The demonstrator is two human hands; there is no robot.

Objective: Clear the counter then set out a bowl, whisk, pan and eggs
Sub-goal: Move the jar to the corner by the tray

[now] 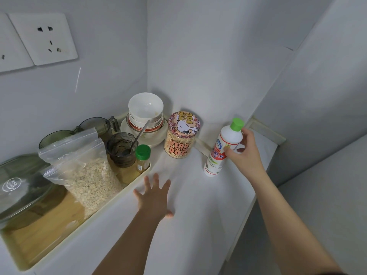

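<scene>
— Your right hand (pixel 243 153) is closed round the white bottle (pixel 223 149), fingers and thumb curled about its middle. The bottle is tilted, its green cap leaning toward the far right, its base down at the bench (pixel 188 225).
— And my left?
— Your left hand (pixel 155 197) holds nothing. The fingers are straight and spread, palm down, low over the bench just beside the rim of the tray (pixel 119 192). The thumb tip appears to touch the surface.
— Where is the bowl?
— Noted: the bowl (pixel 146 108) tops a stack of bowls on plates (pixel 156 138) in the back corner, at the far end of the tray. Whether the plates sit on the tray or just behind it, I cannot tell. The bowl is well apart from both your hands.
— What else stands there?
— A lidded jar (pixel 181 135) printed "Year of the Dog" stands upright between the stack and the bottle. On the tray:
  - a spice jar (pixel 142 157) with a green lid, at the near rim
  - a dark-smeared glass (pixel 121 149) with a spoon (pixel 140 134) standing in it
  - a zip bag of oats (pixel 87 175)
  - two green mugs (pixel 95 124) behind the bag
  - a glass lid (pixel 17 187) at the left end
</scene>
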